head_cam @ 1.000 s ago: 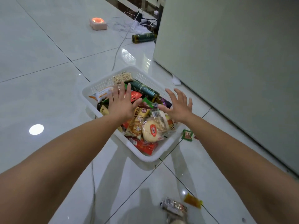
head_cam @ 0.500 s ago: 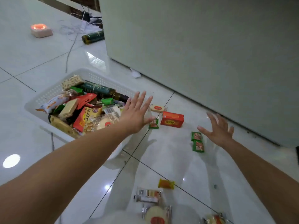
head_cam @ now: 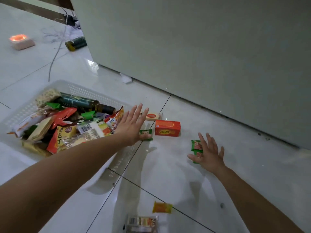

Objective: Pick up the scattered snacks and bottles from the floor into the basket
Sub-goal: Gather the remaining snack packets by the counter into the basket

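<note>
- While the white basket sits on the floor heaped with snack packets and a dark bottle, plenty lies loose on the tiles to its right, which is why both arms stretch that way
- Left hand is spread flat, fingers straight, gripping nothing; it hangs just off the basket's right end, over a small green packet, and I can't tell whether the palm touches it
- Right hand is splayed and empty too, its thumb across the lower of two green packets; whether it touches is unclear from here
- A red box lies between the two hands, a flat biscuit packet just behind it, both near the pale cabinet
- Nearer the person's feet lie a yellow packet and a clear wrapped packet
- A second bottle lies far off by the cabinet's corner, near some cables, so I'd guess it gets fetched last
</note>
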`<state>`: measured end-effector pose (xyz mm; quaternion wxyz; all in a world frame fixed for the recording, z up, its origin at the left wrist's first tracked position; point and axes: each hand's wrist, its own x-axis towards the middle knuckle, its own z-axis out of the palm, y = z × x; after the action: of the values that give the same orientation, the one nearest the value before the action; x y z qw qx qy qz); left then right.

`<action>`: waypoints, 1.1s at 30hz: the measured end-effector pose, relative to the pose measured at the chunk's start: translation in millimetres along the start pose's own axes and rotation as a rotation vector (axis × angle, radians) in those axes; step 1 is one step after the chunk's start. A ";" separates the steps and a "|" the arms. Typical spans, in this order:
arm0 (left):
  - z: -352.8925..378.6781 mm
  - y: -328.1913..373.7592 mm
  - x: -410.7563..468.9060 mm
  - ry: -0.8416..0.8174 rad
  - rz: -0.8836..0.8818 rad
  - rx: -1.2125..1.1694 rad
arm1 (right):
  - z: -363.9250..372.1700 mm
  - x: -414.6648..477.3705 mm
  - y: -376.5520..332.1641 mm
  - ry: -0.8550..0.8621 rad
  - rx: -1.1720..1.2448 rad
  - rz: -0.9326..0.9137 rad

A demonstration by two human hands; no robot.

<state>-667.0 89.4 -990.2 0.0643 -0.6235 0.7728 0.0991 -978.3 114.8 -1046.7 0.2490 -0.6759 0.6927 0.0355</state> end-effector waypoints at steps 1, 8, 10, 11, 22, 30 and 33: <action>4.2 -0.9 4.5 -0.001 0.002 -0.004 | 4.9 4.1 -1.8 0.002 -0.001 -0.002; 21.8 12.1 35.7 0.124 0.062 0.139 | 29.7 21.0 0.9 0.038 -0.088 0.033; 23.2 13.7 45.7 0.129 0.099 0.156 | 35.0 27.3 2.9 0.036 -0.115 0.036; 23.2 14.8 51.1 0.121 0.122 0.147 | 37.6 29.7 3.3 0.031 -0.124 0.030; 53.8 46.2 83.4 -0.059 0.161 -0.150 | 64.2 34.2 -0.5 0.228 -0.190 0.032; 60.3 56.8 67.5 -0.027 0.089 -0.085 | 72.9 24.7 -14.6 0.335 -0.338 0.058; 64.8 59.6 54.5 -0.029 0.061 -0.071 | 76.7 18.2 -22.7 0.301 -0.394 0.077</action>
<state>-738.5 64.8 -1061.0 0.0502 -0.5999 0.7866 0.1373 -933.2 125.7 -1114.3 0.0052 -0.6824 0.7268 0.0781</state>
